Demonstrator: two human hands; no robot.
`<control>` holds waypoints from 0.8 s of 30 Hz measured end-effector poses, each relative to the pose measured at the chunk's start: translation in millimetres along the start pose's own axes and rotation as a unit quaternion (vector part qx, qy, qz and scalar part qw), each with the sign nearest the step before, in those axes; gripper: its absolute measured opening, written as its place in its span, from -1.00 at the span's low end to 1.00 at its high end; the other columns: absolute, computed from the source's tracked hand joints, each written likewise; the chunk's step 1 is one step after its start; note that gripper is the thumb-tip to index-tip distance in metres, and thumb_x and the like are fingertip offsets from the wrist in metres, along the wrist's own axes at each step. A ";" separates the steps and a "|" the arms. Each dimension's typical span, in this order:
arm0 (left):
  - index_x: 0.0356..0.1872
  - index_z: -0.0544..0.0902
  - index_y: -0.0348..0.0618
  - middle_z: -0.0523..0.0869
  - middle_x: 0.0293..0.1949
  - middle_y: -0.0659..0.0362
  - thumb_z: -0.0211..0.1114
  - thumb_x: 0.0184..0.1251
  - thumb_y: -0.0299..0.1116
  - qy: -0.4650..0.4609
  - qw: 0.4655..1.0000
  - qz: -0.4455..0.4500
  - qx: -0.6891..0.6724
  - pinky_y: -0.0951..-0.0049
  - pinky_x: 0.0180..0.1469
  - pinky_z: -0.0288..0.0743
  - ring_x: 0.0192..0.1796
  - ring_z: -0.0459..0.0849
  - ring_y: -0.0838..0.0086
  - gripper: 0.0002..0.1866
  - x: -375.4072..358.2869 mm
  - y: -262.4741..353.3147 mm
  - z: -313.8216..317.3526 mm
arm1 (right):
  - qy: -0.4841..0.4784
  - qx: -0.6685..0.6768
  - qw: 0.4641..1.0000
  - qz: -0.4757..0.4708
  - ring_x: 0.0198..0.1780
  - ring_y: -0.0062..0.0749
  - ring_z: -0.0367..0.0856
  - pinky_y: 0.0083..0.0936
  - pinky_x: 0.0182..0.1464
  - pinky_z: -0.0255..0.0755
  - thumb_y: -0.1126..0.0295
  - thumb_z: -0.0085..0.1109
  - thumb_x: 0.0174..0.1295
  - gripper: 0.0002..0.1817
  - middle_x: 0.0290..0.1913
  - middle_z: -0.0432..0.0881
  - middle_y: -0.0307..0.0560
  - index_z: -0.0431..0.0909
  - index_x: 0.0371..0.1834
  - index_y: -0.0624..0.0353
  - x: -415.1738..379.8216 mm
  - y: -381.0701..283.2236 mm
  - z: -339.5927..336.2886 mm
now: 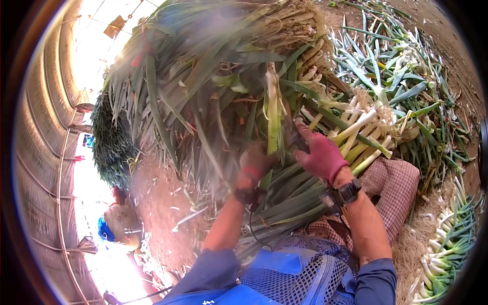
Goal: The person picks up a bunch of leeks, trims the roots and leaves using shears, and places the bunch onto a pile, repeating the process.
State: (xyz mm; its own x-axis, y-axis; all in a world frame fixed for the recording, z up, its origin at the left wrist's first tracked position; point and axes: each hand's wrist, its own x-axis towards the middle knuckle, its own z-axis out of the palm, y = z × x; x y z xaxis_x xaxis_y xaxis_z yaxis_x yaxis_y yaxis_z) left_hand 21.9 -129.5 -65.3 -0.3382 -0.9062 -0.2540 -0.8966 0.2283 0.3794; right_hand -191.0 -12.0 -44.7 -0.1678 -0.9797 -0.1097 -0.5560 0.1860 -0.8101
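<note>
My left hand (258, 161), in a dark pink glove, is closed round the green part of a leek (273, 112), which stands up with its root end at the top. To its right is my right hand (321, 155) in a pink glove, its index finger stretched upward near the leek; whether something small is held in it is unclear. Peeled pale stalks (358, 133) lie across my lap beside the right hand, their green leaves running under both hands. A large heap of leeks (203, 66) rises in front.
Loose leaves and trimmings (401, 76) cover the ground at upper right. A row of cleaned leeks (439, 254) lies at lower right beside a strip of roots (406, 244). Another person (122, 221) is at the left, below a dark green pile (109, 142).
</note>
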 end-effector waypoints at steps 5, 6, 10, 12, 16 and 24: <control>0.16 0.79 -0.27 0.92 -0.11 0.05 0.56 0.23 -0.19 -0.093 0.993 0.009 -0.072 0.35 0.04 0.69 -0.11 0.87 0.42 -0.49 -16.0 1.1 3.1 | 0.023 -0.026 0.999 0.027 0.17 0.28 0.71 0.01 0.28 0.55 0.11 0.27 0.33 -0.16 0.10 0.74 0.38 0.27 0.70 -0.02 24.4 0.0 -12.5; 0.16 0.79 -0.27 0.92 -0.11 0.05 0.56 0.23 -0.19 -0.093 0.993 0.010 -0.071 0.35 0.04 0.69 -0.11 0.87 0.42 -0.49 -18.9 -5.4 10.7 | 0.023 -0.025 0.999 0.027 0.17 0.28 0.71 0.01 0.28 0.55 0.11 0.27 0.33 -0.16 0.10 0.74 0.38 0.27 0.70 -0.02 28.6 0.8 -15.4; 0.11 0.83 -0.03 0.90 -0.15 0.00 0.51 0.19 0.08 -0.051 0.991 0.045 -0.117 0.19 0.05 0.68 -0.07 0.88 0.17 -0.45 -22.8 -15.2 22.7 | 0.034 -0.051 0.998 0.020 0.17 0.29 0.71 0.00 0.27 0.57 0.07 0.26 0.35 -0.15 0.16 0.72 0.33 0.25 0.71 -0.06 33.2 12.5 -14.0; 0.11 0.83 -0.04 0.90 -0.14 0.01 0.51 0.19 0.07 -0.065 0.989 0.035 -0.132 0.21 0.06 0.68 -0.07 0.88 0.19 -0.45 -22.9 -12.1 16.9 | 0.037 -0.071 0.997 0.014 0.16 0.29 0.72 0.00 0.27 0.58 0.07 0.26 0.35 -0.16 0.18 0.71 0.33 0.25 0.71 -0.07 25.9 8.9 -13.3; 0.13 0.81 -0.07 0.90 -0.12 0.01 0.52 0.19 0.06 -0.085 0.986 0.040 -0.138 0.22 0.05 0.66 -0.07 0.88 0.20 -0.44 -20.1 -14.9 16.1 | 0.007 -0.083 0.996 0.016 0.15 0.30 0.73 0.01 0.27 0.58 0.06 0.27 0.36 -0.18 0.18 0.69 0.32 0.29 0.70 -0.10 2.4 3.0 -9.3; 0.07 0.82 -0.16 0.89 -0.14 -0.03 0.53 0.16 0.06 -0.085 0.986 0.044 -0.139 0.21 0.05 0.66 -0.09 0.88 0.16 -0.43 -29.2 -15.9 14.9 | 0.057 -0.071 0.995 0.042 0.19 0.30 0.70 0.02 0.32 0.55 0.06 0.26 0.37 -0.21 0.19 0.68 0.33 0.31 0.69 -0.12 36.6 -0.8 -13.2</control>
State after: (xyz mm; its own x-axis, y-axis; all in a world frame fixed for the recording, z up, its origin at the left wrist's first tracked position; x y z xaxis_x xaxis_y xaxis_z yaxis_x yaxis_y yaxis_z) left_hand 41.7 -101.3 -77.2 -0.4751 -0.8090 -0.3461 -0.7573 0.1757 0.6290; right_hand -207.5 -47.0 -40.5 -0.3057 -0.9468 -0.1007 -0.6448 0.2837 -0.7098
